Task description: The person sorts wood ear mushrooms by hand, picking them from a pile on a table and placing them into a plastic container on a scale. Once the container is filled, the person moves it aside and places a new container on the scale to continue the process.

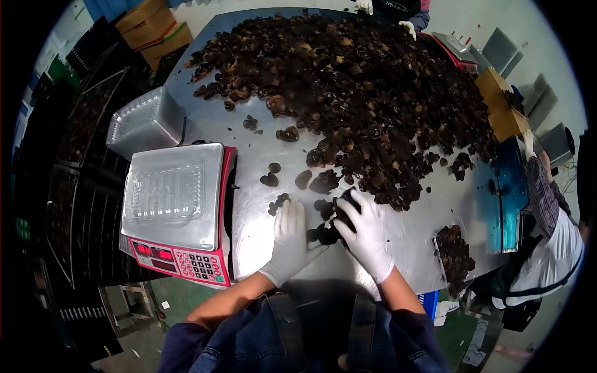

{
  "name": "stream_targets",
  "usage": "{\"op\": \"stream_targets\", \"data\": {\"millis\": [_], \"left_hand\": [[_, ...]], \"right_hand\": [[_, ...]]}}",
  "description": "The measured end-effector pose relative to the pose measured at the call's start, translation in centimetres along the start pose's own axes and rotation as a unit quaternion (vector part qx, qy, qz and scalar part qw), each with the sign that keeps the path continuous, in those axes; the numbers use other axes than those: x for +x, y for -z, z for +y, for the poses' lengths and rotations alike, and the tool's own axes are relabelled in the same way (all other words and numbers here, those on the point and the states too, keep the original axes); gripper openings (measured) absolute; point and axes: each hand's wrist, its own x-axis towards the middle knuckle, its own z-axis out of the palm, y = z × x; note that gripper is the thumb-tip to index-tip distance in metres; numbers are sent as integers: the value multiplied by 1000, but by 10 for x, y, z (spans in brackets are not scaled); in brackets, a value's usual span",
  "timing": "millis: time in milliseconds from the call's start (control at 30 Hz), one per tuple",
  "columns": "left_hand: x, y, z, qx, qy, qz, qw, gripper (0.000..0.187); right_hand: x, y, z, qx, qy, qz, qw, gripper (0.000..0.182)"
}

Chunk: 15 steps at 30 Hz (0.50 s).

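Well, from my end I count two gloved hands on the steel desk [252, 233]. My left hand [287, 239] lies flat, its fingers straight and close together, the thumb out to the side; I see nothing gripped in it. One dark clump [277, 202] sits right at its fingertips. My right hand [365, 231] arches over some dark fungus [344, 210], its fingers apart; the fungus shows beneath and between them, but I cannot tell whether they clamp it. More pieces [323, 234] lie between the two hands, just beside the right fingers; they overlap, so I can't count them.

To my right stands one clear box filled with fungus [454, 256]. To my left is one red scale [202, 262] with one clear box [168, 186] on its plate.

Just beyond my fingertips I count four loose pieces [303, 180], and two more [287, 133] farther out. Past the scale rises one stack of clear boxes [146, 127]. One great heap [373, 105] covers the far desk. I count two co-workers: one at the right [547, 248], one beyond the heap [398, 11], near a second scale [451, 51].
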Motion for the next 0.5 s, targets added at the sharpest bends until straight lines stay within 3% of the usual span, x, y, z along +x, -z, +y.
{"op": "stream_targets", "data": {"millis": [100, 167, 233, 367, 467, 500], "left_hand": [[1, -2, 0, 0, 7, -6, 1000, 119], [-1, -5, 0, -7, 20, 37, 999, 122], [1, -3, 1, 3, 11, 43, 999, 126], [0, -6, -3, -54, 49, 55, 996, 127], [0, -9, -6, -23, 23, 57, 998, 126], [0, -7, -5, -24, 25, 53, 998, 126]], "right_hand": [[65, -13, -14, -8, -12, 44, 999, 54], [97, -50, -8, -33, 3, 80, 996, 63], [116, -74, -13, -104, -19, 8, 994, 59], [64, -63, -32, -96, 44, -144, 984, 47], [10, -36, -41, -136, 111, -71, 982, 41], [0, -28, -39, -75, 105, -51, 990, 39]]}}
